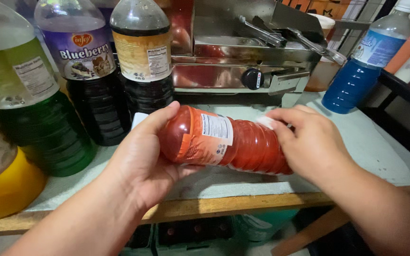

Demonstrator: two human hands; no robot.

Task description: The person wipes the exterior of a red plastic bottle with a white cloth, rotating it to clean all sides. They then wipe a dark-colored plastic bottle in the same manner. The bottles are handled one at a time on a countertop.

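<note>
A plastic bottle of red syrup (243,144) lies on its side above the counter's front edge, held between both hands. My left hand (141,159) cups the bottle's labelled end from below, thumb over the top. My right hand (309,142) wraps the other end, fingers closed around a white cap (265,122) that is mostly hidden.
Large syrup bottles stand at the left: green (34,109), dark blueberry (91,80), dark brown (145,61) and yellow (5,189). A steel appliance (243,52) with tongs sits behind. A blue bottle (361,71) stands at the right. The pale counter (380,151) has a wooden front edge.
</note>
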